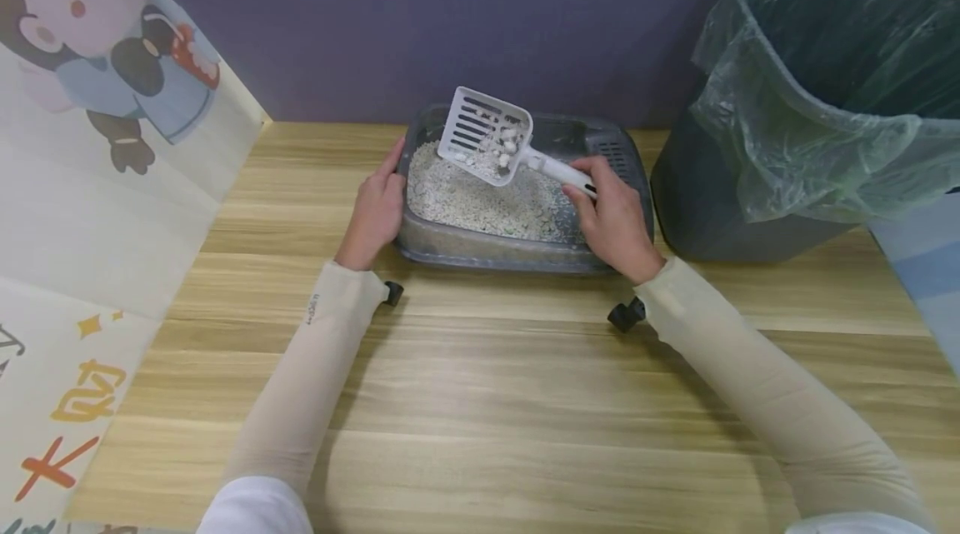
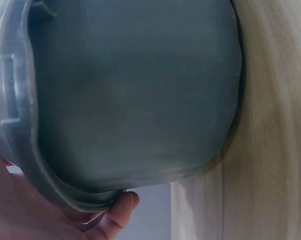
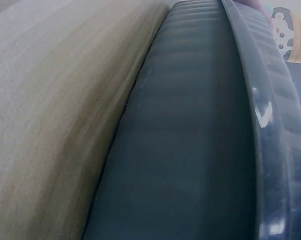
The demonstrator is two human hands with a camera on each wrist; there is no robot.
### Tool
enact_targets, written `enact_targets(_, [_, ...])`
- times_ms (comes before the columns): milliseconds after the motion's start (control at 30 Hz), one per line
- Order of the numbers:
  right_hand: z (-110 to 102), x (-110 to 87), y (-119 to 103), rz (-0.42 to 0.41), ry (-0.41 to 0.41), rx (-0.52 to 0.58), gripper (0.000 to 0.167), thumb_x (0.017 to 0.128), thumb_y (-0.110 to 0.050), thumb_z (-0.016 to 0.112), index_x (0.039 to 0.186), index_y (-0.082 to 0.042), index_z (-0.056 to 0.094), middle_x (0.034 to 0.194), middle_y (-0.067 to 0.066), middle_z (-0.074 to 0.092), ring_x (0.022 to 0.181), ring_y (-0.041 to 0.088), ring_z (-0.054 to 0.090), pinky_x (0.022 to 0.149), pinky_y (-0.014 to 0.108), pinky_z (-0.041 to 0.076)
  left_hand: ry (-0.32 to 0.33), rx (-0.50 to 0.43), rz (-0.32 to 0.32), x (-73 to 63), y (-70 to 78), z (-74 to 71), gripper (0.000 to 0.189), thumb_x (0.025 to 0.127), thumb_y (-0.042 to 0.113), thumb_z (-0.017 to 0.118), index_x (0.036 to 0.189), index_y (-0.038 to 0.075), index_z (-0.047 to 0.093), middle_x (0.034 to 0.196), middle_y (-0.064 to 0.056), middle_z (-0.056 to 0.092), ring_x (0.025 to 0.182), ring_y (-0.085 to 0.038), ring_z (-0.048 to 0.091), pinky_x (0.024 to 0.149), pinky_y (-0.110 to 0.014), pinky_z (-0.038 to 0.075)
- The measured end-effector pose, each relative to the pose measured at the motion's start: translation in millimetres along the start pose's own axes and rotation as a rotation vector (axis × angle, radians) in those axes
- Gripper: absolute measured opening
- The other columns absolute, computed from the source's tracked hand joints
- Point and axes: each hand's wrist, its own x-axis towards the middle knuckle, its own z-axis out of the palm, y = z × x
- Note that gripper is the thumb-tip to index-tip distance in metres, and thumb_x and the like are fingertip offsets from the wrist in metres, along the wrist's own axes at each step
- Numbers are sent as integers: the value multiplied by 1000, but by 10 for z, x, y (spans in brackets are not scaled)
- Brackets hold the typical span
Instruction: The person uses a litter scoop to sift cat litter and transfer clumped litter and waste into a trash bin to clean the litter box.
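A grey litter box (image 1: 517, 255) holding pale granular litter (image 1: 480, 205) sits against the back wall. My left hand (image 1: 377, 209) grips its left rim; in the left wrist view the fingers (image 2: 118, 215) curl round the rim's edge. My right hand (image 1: 615, 217) holds a white litter scoop (image 1: 551, 166) by the handle, above the box. Pale clumps (image 1: 510, 142) and some loose grains lie in the slotted scoop head, which points up and to the left. In the right wrist view only the box's side (image 3: 180, 130) and rim show, with the right hand and scoop out of sight.
Just right of the litter box stands a tall grey trash bin (image 1: 738, 217), lined with a clear plastic bag (image 1: 817, 159) folded over its rim. A purple wall (image 1: 450, 17) rises behind the wooden table (image 1: 487, 401). A cartoon-printed panel (image 1: 187, 209) borders the left side.
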Motion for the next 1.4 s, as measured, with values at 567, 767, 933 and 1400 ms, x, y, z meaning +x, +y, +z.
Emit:
enact_targets(567, [-24,-24,30,41,-33,6,34,100,-32,46,113,-3,60,64,4,48,42,15,36,43,32,32,-3,-6,10,6,21,26,46,101,31,26,142,50,20,85,-15,53,46,-15,31,49,-37,38])
enact_targets(767, [-32,-28,23,14,-34,28,35,99,-28,47,123,-3,51,81,5,53,52,17,41,46,34,35,-3,-2,10,11,30,36,47,100,30,26,143,49,20,87,-13,54,47,-15,31,51,-38,39])
enact_targets(933, [-92,-45,-3,19,-5,44,37,99,-28,48,126,-3,50,87,7,56,56,17,42,49,34,35,-4,4,14,19,20,57,47,100,29,27,144,48,21,121,-13,57,48,-17,31,54,-39,40])
enact_targets(1400, [-1027,127,-607,2,123,-149,38,97,-29,53,123,-2,58,75,9,53,52,17,36,51,29,27,-7,-7,-3,7,25,34,47,101,29,27,142,50,21,150,4,32,51,-19,33,58,-39,41])
